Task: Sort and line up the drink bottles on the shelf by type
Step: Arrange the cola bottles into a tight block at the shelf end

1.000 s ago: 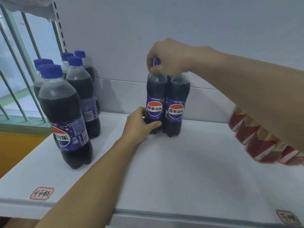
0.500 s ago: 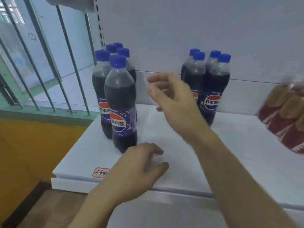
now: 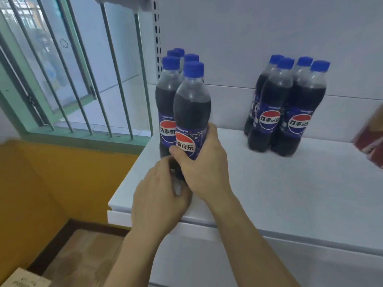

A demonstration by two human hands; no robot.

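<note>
Nearest, bottom left: corner of a cardboard box (image 3: 24,279) on wooden floor (image 3: 83,257), orange wall (image 3: 51,183) beside it.

Left hand (image 3: 157,195) at front edge of white shelf (image 3: 290,193), fingers (image 3: 163,164) curled in against base of the front cola bottle (image 3: 191,112); cannot tell whether actually gripping or just touching, base hidden behind both hands. Right hand (image 3: 204,162) wrapped around lower half of same bottle, thumb (image 3: 179,151) across the red-and-blue label, fingers closed on the bottle body. Bottle upright, blue cap, dark drink, at left front part of shelf; cannot tell whether resting on shelf or lifted.

Just behind and left of it, touching or nearly so: left cluster of cola bottles (image 3: 167,96), blue caps, same label, at shelf's left end near perforated upright (image 3: 157,38). Exact count unclear, rear ones mostly hidden.

Further right, well apart from held bottle: right group of four cola bottles (image 3: 288,108) packed tight, upright, close to white back panel (image 3: 259,38), labels on front two facing camera.

Far right edge: red packets (image 3: 371,139), partly cut off, blurred.

Left background: barred window (image 3: 68,69) with green frame.
</note>
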